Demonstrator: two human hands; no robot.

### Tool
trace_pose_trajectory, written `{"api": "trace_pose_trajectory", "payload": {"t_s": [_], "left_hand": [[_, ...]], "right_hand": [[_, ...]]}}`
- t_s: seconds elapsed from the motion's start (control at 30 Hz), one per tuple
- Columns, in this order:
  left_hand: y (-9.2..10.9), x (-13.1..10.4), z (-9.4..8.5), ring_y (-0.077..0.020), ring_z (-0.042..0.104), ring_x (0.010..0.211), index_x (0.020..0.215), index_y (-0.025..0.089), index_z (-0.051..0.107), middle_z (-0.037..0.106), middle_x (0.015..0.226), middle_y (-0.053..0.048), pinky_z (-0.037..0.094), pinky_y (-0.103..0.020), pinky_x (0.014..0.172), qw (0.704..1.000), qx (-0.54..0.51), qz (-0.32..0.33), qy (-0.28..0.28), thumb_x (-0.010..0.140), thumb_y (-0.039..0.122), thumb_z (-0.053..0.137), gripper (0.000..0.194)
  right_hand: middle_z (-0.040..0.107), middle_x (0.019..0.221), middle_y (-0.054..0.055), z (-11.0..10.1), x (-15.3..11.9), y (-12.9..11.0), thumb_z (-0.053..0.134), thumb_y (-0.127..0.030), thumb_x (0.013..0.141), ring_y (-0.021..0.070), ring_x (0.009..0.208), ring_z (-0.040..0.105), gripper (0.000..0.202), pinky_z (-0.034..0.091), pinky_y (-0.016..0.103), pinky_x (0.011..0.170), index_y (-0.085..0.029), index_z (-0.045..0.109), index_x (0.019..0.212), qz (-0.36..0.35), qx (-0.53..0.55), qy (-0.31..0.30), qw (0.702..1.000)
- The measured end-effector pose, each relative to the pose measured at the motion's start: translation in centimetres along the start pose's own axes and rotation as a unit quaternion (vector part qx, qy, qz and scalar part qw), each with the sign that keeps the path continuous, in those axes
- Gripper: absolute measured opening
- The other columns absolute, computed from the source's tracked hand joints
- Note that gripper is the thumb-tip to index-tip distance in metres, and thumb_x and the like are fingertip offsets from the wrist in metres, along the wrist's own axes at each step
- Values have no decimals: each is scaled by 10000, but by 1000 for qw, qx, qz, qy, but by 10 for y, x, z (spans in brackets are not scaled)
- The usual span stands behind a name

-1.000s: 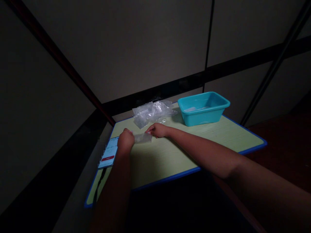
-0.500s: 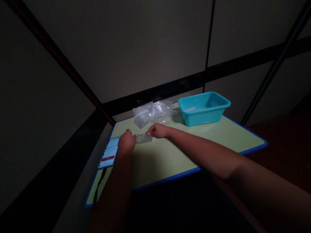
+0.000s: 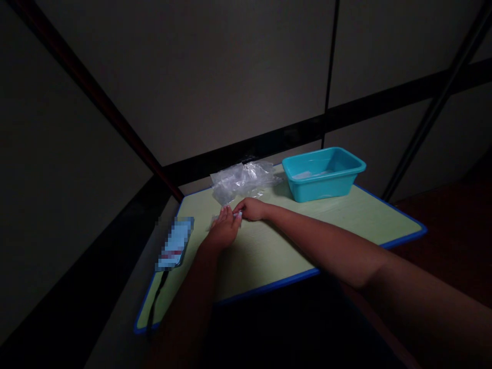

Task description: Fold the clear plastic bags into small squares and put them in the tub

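A small clear plastic bag [image 3: 212, 221] lies on the pale yellow table [image 3: 265, 251], mostly hidden under my left hand [image 3: 225, 228]. That hand rests flat over it, fingers stretched forward. My right hand [image 3: 251, 209] has its fingers pinched at the small bag's right end, touching my left fingertips. Just beyond both hands lies a loose pile of clear plastic bags [image 3: 244, 179].
A turquoise basket [image 3: 323, 189] with some pale pieces inside stands at the table's back right. A phone [image 3: 175, 245] with a black strap [image 3: 157, 297] lies at the left edge. Behind the table rises a panelled wall [image 3: 238, 77].
My left hand has moved right, from the small bag's left end to over it, and its fingers have opened flat. More of the phone shows. My right hand has hardly moved.
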State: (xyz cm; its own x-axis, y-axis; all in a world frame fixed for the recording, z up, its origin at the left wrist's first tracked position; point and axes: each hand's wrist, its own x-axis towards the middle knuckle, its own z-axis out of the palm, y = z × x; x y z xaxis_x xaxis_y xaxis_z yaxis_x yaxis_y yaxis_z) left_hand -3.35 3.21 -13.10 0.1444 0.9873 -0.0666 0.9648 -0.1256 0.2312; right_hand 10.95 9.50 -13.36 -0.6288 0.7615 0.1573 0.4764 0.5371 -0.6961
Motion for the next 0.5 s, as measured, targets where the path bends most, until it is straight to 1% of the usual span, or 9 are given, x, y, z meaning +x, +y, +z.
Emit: {"api": "trace_pose_trajectory", "payload": {"t_s": [0.1,0.23,0.37,0.5], "left_hand": [[3,-2,-1,-240,57,1392,1432,29,169,80,1508,-164,105,-452,1103,1000,16,-23,2,909,495,144,701],[5,-2,-4,-238,56,1393,1433,26,160,73,1507,-170,105,-453,1103,1000,16,-26,-3,908,501,122,709],[5,-2,-4,-233,66,1392,1433,74,198,92,1508,-154,116,-473,1098,1000,3,-27,-12,909,498,145,676],[4,-2,-3,-240,87,1388,1419,136,259,118,1502,-146,134,-515,1081,1000,-3,-27,-11,911,497,183,628]], "right_hand": [[719,875,40,0,0,0,542,-43,706,128,745,602,346,410,190,673,-139,715,989,7,-3,-2,1000],[720,886,21,0,0,0,556,-47,693,132,772,617,353,419,190,704,-165,719,983,4,-8,-3,1000],[720,894,21,1,1,1,571,-66,695,143,790,621,329,425,200,724,-171,723,967,4,-5,4,1000],[713,891,36,4,3,3,568,-72,714,134,789,609,288,425,200,725,-137,714,953,-3,17,15,1000]]}}
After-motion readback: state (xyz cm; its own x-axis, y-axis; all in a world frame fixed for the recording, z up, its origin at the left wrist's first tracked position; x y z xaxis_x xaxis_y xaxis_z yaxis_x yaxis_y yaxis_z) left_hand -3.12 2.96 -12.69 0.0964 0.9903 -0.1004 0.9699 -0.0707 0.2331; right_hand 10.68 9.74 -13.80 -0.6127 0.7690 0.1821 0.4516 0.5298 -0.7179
